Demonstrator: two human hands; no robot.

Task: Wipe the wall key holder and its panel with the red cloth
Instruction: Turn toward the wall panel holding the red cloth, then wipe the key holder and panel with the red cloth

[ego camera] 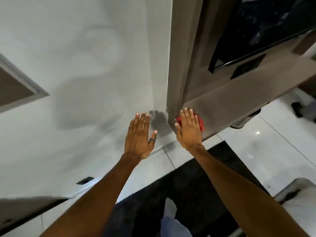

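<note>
My right hand (189,128) lies flat, fingers straight, pressing the red cloth (201,123) against the lower part of a beige wall panel (227,100) near its left corner edge. Only the cloth's right side and a bit by my thumb show from under the palm. My left hand (140,134), wearing a dark ring, rests flat and empty on the white wall (85,65) just left of that corner. No key holder can be made out in this view.
A black-framed screen (256,31) and a dark socket plate (248,66) are mounted on the panel above. A dark mat (213,168) lies on the glossy white tiled floor (273,142). A framed panel (17,88) sits at the left, and a white object (299,194) at lower right.
</note>
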